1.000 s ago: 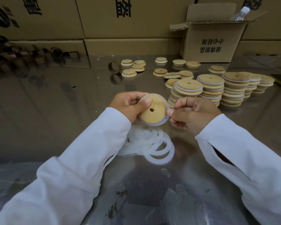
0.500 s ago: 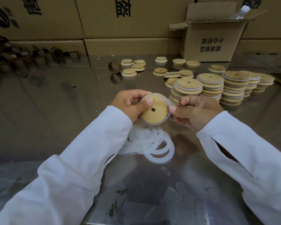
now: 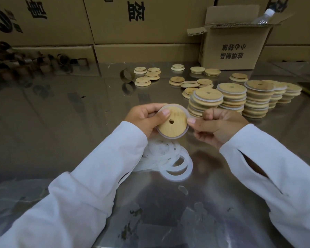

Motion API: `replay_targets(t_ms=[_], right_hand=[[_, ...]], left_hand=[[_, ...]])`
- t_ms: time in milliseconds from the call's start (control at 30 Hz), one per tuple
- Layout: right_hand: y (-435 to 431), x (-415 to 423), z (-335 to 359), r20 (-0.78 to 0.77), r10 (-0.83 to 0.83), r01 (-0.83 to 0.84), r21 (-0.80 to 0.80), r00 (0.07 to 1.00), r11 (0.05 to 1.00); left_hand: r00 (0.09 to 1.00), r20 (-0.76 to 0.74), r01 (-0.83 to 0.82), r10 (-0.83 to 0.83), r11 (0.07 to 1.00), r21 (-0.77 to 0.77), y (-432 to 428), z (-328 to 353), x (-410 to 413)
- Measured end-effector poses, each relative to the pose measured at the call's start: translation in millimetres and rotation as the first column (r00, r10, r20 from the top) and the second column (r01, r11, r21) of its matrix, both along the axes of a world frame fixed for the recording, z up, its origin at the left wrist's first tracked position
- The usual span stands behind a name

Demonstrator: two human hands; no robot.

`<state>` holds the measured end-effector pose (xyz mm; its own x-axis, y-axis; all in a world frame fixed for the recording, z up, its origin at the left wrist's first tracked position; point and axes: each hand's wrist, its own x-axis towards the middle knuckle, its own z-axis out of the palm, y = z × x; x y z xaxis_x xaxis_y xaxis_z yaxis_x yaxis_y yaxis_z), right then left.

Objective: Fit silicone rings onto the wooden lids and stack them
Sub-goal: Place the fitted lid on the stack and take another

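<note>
A round wooden lid [image 3: 174, 125] with a small centre hole is held above the steel table, a translucent silicone ring [image 3: 170, 137] showing round its rim. My left hand [image 3: 147, 118] grips the lid's left edge, thumb on its face. My right hand [image 3: 217, 125] pinches the right edge with curled fingers. Below them lies a loose pile of white silicone rings [image 3: 168, 158]. Several stacks of ringed lids [image 3: 233, 98] stand just behind my right hand.
Single bare wooden lids [image 3: 147, 76] lie scattered farther back on the steel table [image 3: 61, 122]. An open cardboard box [image 3: 234, 45] with a plastic bottle [image 3: 263, 16] stands at the back right. Cardboard cartons wall the rear, brown tape cores [image 3: 126, 75] left of the lids.
The lid has turned slightly between my hands and moved a little higher and farther from me. Both hands keep their hold on its edges.
</note>
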<state>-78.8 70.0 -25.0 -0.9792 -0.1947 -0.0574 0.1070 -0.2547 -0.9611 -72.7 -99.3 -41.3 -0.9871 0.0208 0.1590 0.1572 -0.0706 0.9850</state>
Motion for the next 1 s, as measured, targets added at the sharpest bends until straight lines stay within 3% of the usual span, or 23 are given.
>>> replay_targets(t_ms=[200,333,467,633,767,1000], right_hand=[[-1,-1,-1,-0.008,-0.023,0.022,-0.016,1.0,1.0],[0,-4,-3,-0.05,-0.104,0.106,0.042,0.993,0.993],[2,-6,-6,-0.308,-0.221,0.306,0.265,0.925,0.914],[-5,-2,-17,-0.492,-0.118,0.368,0.451,0.863,0.813],[-4,-1,-21,-0.482,-0.075,0.356,0.524,0.873,0.774],[-10,4,-25,-0.446,0.004,0.278,0.564,0.895,0.778]], left_hand=[[0.999,-0.032,-0.001,0.001,1.0,-0.005,0,1,0],[0.998,0.005,-0.062,0.062,0.995,0.072,-1,2,-2],[0.97,0.038,-0.243,0.24,0.959,0.148,-4,6,-8],[0.927,0.102,-0.337,0.36,0.923,-0.187,1,19,-36],[0.894,0.179,-0.315,0.411,0.859,-0.403,11,20,-63],[0.911,0.224,-0.132,0.345,0.761,-0.635,5,19,-88]])
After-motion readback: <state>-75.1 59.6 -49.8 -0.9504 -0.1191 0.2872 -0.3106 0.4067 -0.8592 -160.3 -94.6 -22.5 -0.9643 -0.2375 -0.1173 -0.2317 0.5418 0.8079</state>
